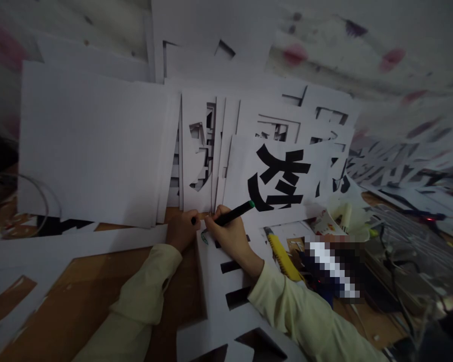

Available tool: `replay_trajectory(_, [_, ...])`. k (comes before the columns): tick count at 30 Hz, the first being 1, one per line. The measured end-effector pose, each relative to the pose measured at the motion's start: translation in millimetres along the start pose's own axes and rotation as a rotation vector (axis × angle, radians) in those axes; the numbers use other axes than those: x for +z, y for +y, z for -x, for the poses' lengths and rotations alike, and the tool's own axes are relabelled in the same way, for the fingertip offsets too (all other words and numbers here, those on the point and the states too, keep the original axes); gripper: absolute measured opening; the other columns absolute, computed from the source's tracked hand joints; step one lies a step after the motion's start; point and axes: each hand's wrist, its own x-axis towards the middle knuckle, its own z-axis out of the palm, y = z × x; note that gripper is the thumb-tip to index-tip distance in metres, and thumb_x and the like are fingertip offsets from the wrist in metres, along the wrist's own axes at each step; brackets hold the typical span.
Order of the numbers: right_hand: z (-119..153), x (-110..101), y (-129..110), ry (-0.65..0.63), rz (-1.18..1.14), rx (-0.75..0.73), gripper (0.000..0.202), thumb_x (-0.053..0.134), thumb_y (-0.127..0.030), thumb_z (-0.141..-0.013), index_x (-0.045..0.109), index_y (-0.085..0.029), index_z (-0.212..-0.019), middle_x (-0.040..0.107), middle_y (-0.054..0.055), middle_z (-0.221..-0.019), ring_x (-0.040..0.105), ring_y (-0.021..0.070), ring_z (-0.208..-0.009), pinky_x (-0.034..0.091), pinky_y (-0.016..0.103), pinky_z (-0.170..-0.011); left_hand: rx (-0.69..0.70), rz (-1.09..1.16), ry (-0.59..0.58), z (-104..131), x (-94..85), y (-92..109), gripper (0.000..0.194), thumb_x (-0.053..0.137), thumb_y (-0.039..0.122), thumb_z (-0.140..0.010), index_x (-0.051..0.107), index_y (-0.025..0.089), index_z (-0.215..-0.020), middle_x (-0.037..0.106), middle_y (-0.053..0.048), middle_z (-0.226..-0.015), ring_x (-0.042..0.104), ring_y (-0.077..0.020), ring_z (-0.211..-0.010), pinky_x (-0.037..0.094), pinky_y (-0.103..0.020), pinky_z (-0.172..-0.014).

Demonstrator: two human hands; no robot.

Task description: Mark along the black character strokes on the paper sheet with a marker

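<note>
A black marker (232,215) with a green end is gripped in my right hand (232,241), slanting with its green end up to the right. Its writing tip is hidden behind my fingers. Beneath that hand lies a white board (215,294) with dark rectangular cut-outs. A small curved green mark (204,238) shows on the board just left of my right fingers. My left hand (181,231) is closed beside the board's far left corner. From its fist pokes a small round black end that looks like a marker cap (194,220).
White boards with cut-out characters (196,166) lean at the back; a sheet with a black character (283,176) stands before them. A blank white board (90,151) leans left. To the right lie a yellow utility knife (283,256), cables and a clear plastic box (403,251).
</note>
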Motion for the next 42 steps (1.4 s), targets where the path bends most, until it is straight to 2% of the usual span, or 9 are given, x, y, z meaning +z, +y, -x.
replay_trajectory(14, [-0.1,-1.2,0.4,0.013,0.025,-0.003,0.024,0.06,-0.025,-0.068,0.038,-0.022,-0.058,0.035,-0.008,-0.052,0.035,0.0093,-0.051,0.028,0.023,-0.048,0.009,-0.01,0.003,0.4,-0.2,-0.1,0.018,0.052,0.02,-0.076,0.046,0.019,-0.059,0.045,0.003,-0.056,0.046,-0.014,-0.059,0.027,-0.025,-0.056])
replay_trajectory(24, [2.4,-1.4,-3.8,-0.005,-0.006,0.054,0.025,0.061,-0.023,-0.064,0.038,-0.022,-0.056,0.035,-0.009,-0.047,0.034,0.0081,-0.044,0.026,0.021,-0.042,-0.001,-0.013,-0.002,0.9,-1.3,1.2,0.017,0.05,0.019,-0.075,0.045,0.019,-0.059,0.047,0.002,-0.057,0.047,-0.0141,-0.06,0.026,-0.025,-0.056])
replay_trajectory(42, [0.7,-4.3,-2.0,0.015,0.022,0.015,0.019,0.057,-0.02,-0.063,0.039,-0.022,-0.057,0.034,-0.009,-0.051,0.035,0.0094,-0.049,0.028,0.022,-0.045,0.01,-0.01,0.009,0.3,1.0,-1.4,0.017,0.05,0.021,-0.075,0.045,0.019,-0.059,0.047,0.002,-0.057,0.047,-0.0141,-0.06,0.028,-0.024,-0.055])
